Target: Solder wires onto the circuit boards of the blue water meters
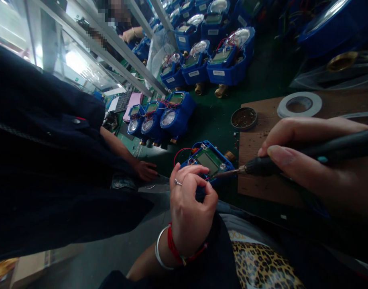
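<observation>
My right hand (304,156) grips a soldering iron (262,165) like a pen. Its thin tip points left and meets the lower edge of a green circuit board (215,154) with a grey display. That board sits in an open blue water meter housing (228,170) with a brass fitting on its far side. My left hand (191,200) is closed in a pinch over the near side of the housing, close to the iron's tip. A bit of thin red wire (208,178) shows at its fingertips; the rest is hidden behind the fingers. Another red wire loops out on the left.
Several blue meters (174,116) stand on the green bench, with more rows behind. A round tin (244,118) and a roll of white tape (299,104) lie by a brown cardboard sheet (256,140). Another person's hand (146,170) rests at the left bench edge.
</observation>
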Demonstrator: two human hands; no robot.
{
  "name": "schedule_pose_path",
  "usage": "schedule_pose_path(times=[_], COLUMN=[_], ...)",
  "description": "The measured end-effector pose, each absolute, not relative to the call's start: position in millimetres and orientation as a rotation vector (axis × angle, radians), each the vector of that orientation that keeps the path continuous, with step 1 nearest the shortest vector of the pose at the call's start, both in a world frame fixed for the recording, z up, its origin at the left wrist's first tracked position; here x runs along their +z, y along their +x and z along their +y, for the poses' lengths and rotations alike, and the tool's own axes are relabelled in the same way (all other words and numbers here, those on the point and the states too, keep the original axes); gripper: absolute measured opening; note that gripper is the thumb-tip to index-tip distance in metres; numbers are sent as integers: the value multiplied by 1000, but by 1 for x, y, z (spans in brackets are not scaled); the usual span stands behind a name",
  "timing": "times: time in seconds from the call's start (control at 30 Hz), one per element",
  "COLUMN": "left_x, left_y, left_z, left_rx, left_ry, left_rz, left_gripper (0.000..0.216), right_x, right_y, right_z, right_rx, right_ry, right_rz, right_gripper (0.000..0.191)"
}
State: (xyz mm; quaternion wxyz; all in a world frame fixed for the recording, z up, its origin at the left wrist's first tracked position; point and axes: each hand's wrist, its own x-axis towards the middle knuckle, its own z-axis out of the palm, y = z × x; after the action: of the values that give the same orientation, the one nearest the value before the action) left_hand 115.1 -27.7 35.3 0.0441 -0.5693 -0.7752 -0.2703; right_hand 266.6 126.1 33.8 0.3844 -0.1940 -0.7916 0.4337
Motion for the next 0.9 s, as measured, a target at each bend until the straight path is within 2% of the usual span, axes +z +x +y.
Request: schedule_pose_path(times=[0.9], left_x=[35], left_y=[119], left_z=[-33], left_rx=[-804], left_ry=[-1782], left_rz=[-2357], left_gripper=[19], right_x=[36], right_y=[260], right_z=[129], right_rx=[1246], right_ry=[-461], right_rz=[-2035], right_gripper=[24])
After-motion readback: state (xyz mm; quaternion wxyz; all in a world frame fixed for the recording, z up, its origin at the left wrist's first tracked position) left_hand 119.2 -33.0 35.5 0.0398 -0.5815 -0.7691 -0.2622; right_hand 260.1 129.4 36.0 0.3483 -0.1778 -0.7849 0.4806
